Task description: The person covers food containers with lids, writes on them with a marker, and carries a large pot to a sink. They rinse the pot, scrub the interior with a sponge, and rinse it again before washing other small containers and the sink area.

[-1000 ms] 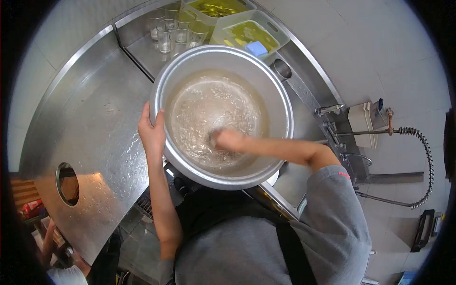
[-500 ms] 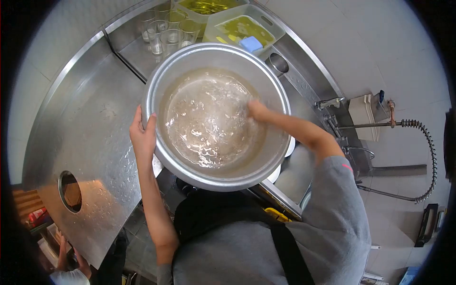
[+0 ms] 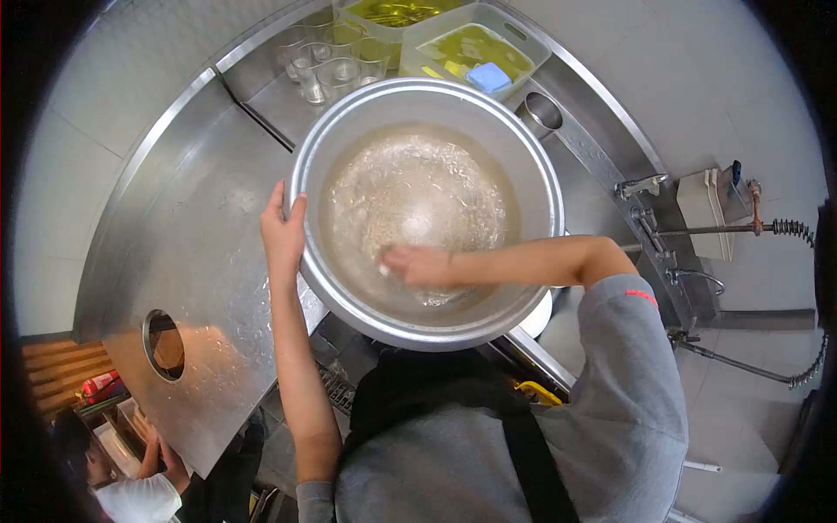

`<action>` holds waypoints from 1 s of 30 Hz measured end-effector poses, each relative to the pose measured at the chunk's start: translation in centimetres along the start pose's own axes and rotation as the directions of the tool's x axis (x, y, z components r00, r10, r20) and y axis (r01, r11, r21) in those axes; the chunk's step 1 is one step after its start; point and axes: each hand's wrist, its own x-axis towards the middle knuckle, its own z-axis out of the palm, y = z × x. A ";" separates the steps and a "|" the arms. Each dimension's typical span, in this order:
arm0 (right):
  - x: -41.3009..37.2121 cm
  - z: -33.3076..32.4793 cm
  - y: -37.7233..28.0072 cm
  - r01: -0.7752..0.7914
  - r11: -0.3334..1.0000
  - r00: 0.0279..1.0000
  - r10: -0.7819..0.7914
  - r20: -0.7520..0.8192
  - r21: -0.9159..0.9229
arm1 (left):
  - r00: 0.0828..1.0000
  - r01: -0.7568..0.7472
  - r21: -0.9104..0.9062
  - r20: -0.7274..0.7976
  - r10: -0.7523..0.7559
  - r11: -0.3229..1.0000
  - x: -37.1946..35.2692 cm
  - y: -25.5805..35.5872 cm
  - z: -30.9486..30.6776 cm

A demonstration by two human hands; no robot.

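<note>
A wide metal pot (image 3: 534, 218) holds cloudy, swirling water (image 3: 427, 183) with pale grains showing in it. At the pot's left side my left hand (image 3: 284, 235) grips the rim, thumb on top and fingers along the outside. My right hand (image 3: 420, 265) reaches over the right rim into the lower middle of the water. Motion smears its fingers, and something small and whitish shows at their tips; I cannot tell whether they hold anything.
Several drinking glasses (image 3: 338, 77) and plastic tubs (image 3: 423, 52) of yellowish liquid stand behind the pot, one with a blue sponge (image 3: 488, 77). A metal cup (image 3: 540, 113) and taps (image 3: 641, 185) are to the right. A wet steel counter (image 3: 209, 218) with a round hole lies left; another person (image 3: 139, 497) is lower left.
My right hand has swept from the right side of the water to its lower middle. My left hand stays on the rim. The whole view has shifted, with the pot now further right.
</note>
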 end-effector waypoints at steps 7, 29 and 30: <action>6.9 3.1 3.5 -0.512 0.859 0.803 0.474 0.361 0.012 | 1.000 -0.007 -0.077 0.005 0.008 0.997 0.3 -0.3 0.4; 0.1 -0.5 -2.8 -0.747 0.580 0.651 0.538 0.536 0.325 | 1.000 0.008 -0.094 0.026 -0.005 0.996 0.2 -0.7 0.2; -0.5 -1.9 -2.7 -0.777 0.559 0.606 0.540 0.584 0.289 | 1.000 0.010 -0.081 0.030 -0.008 0.997 0.2 -0.4 0.0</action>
